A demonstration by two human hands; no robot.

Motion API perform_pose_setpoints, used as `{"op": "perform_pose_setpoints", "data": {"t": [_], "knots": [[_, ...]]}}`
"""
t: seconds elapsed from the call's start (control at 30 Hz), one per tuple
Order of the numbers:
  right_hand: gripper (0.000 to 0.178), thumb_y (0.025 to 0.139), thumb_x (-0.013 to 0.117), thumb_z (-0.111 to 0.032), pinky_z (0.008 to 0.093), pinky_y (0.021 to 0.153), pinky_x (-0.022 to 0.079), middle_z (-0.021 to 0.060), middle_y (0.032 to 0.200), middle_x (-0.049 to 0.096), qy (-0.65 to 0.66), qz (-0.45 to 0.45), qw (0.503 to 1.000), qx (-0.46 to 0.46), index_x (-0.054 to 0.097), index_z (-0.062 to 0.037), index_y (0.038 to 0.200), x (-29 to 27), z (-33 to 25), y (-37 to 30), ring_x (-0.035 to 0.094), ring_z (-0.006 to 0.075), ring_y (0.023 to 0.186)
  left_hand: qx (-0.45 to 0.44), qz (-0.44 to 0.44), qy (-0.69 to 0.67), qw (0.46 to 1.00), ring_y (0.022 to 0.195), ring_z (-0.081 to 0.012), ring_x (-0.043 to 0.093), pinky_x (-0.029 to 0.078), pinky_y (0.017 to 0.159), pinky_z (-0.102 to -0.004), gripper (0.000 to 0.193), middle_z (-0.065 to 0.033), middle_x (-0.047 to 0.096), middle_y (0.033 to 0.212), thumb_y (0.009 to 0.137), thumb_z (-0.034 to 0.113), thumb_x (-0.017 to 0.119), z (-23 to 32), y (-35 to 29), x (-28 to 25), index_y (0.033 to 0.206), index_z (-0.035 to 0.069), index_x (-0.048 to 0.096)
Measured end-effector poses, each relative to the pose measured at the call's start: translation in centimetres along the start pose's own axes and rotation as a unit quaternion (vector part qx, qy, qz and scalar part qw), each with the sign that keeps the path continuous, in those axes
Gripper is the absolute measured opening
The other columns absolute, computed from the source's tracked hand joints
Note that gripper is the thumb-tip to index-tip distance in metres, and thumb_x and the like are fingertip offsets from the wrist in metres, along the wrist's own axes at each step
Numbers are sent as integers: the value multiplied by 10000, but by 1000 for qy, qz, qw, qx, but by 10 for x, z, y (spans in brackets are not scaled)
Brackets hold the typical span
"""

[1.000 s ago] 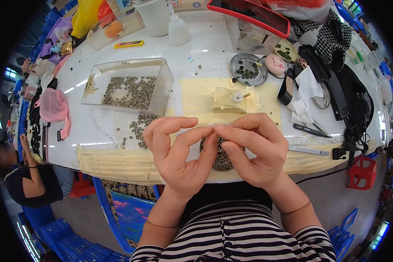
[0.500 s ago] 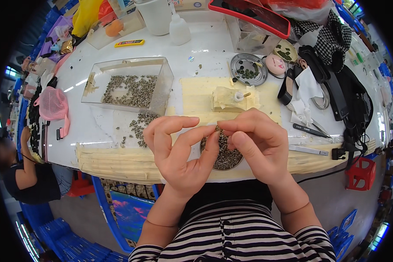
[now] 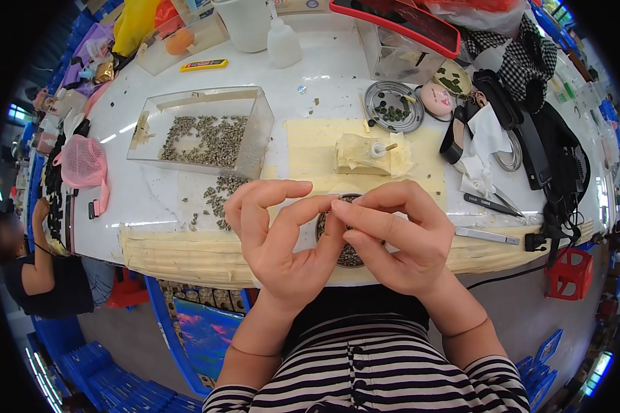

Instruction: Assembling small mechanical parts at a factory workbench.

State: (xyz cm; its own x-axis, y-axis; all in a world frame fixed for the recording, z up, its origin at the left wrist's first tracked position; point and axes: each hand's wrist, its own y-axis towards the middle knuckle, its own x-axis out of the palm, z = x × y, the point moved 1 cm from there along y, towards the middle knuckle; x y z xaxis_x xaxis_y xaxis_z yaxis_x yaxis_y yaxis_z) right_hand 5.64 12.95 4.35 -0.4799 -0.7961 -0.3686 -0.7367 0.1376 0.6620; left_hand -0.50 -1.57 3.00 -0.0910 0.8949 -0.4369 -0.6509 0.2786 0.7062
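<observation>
Thumb and index finger of my left hand are pinched together, its other fingers raised. My right hand meets it there, index fingertip touching the left fingertips and thumb just below. Whatever lies between the fingertips is too small and covered to name. Both hands hover over a round dish of small metallic parts, partly hidden by my fingers. More small metallic parts lie loose beside my left hand. Beyond the hands stands a block wrapped in cream tape, with a white piece and a thin brown stick on it.
A clear box of metallic parts stands far left. A round tin holds dark green pieces. Black tweezers and silver tweezers lie right. A red-cased phone rests at the back. Another person sits at left.
My right hand's index finger has moved left across the left fingertips, and its thumb has dropped lower. My left hand has hardly moved.
</observation>
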Motion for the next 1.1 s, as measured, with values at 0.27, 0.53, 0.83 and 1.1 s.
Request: {"op": "perform_pose_setpoints", "data": {"t": [0.27,0.53,0.83,1.1], "knots": [[216,818,727,-12,235,574,493,79,846,636,60,-26,992,107,727,7,1033,1,3,0,602,121,662,3,-4,-20,1000,1014,-246,492,392,884,-377,181,-42,586,1018,719,50,792,-1,-1,-2,883,83,721],[146,884,678,-28,221,627,504,75,893,647,249,-22,935,252,713,29,1014,0,6,-4,620,94,723,30,-3,-14,999,1015,-247,490,396,884,-379,197,-40,586,1023,714,39,796,0,-1,-1,888,101,728],[145,880,675,-14,218,617,503,76,879,646,198,-18,953,228,710,24,1015,1,3,-4,617,86,713,25,7,3,1000,981,-260,495,405,846,-371,228,-11,608,996,678,65,810,0,0,2,881,134,733],[108,833,730,-17,231,586,506,68,843,640,161,10,963,214,709,10,935,-2,8,-6,622,102,689,71,15,72,995,1010,-266,489,405,850,-360,236,2,618,984,643,90,816,4,-4,6,861,125,733]]}}
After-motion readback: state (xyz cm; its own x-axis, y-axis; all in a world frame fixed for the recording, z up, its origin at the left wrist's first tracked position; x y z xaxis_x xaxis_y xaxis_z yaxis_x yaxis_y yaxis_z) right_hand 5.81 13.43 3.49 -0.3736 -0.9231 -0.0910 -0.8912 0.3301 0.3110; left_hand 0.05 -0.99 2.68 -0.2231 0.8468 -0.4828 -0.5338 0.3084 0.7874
